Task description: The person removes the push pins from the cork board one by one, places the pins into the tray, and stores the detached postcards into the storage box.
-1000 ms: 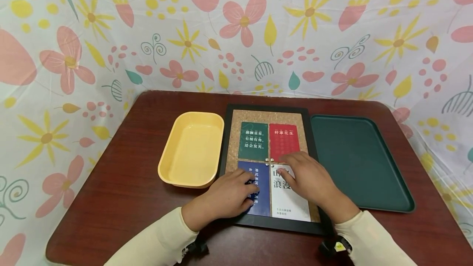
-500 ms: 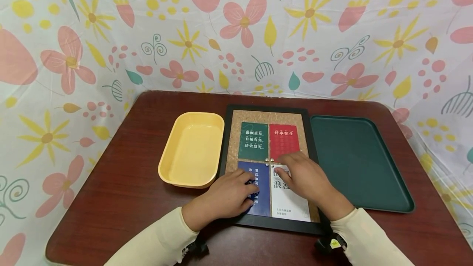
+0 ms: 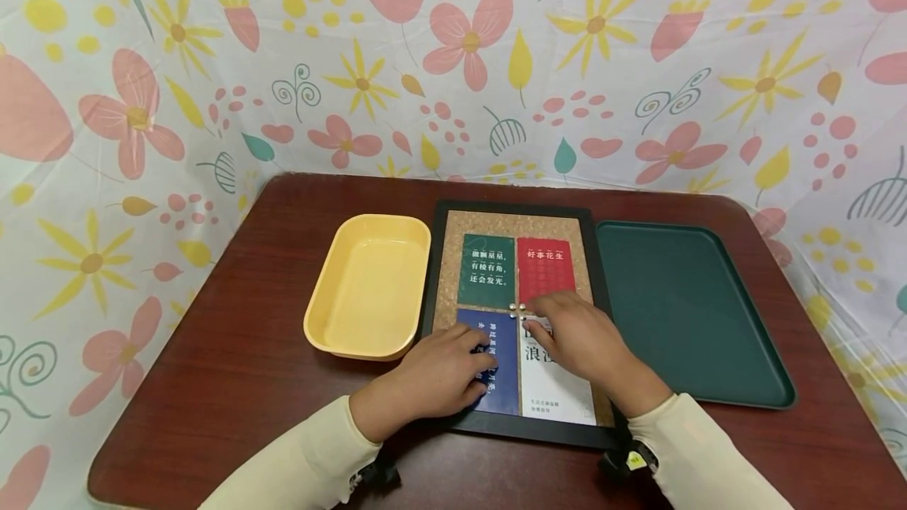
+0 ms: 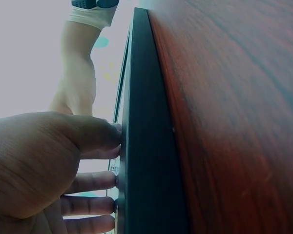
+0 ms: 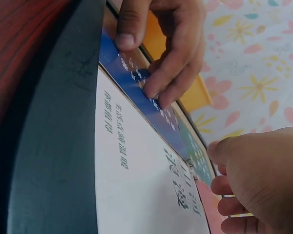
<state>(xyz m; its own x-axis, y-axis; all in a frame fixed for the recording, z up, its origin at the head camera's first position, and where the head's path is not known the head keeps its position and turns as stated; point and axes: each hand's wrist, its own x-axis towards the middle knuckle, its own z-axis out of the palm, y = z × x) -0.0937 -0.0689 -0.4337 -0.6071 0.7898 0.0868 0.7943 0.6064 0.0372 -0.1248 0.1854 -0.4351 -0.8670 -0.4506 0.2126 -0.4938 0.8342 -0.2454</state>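
A black-framed cork board (image 3: 510,223) lies on the table. On it are a green card (image 3: 487,258), a red card (image 3: 546,254), a blue card (image 3: 506,376) and a white card (image 3: 556,388), all with printed Chinese characters. Several round silvery pins (image 3: 517,311) cluster where the card corners meet. My left hand (image 3: 441,372) rests with spread fingers on the blue card; the left wrist view shows its fingertips just past the frame edge (image 4: 151,146). Over the white card's upper part, my right hand (image 3: 584,341) has its thumb and fingertips beside the pins, with nothing visible between them.
Left of the board stands a yellow plastic basin (image 3: 364,290). A dark green tray (image 3: 697,313) lies right of it, against the frame. The reddish-brown table (image 3: 241,321) extends around them, with a flower-patterned cloth (image 3: 468,124) hanging behind.
My right hand has shifted slightly left, its thumb nearer the pins and covering more of the white card's large characters. The left hand stays on the blue card.
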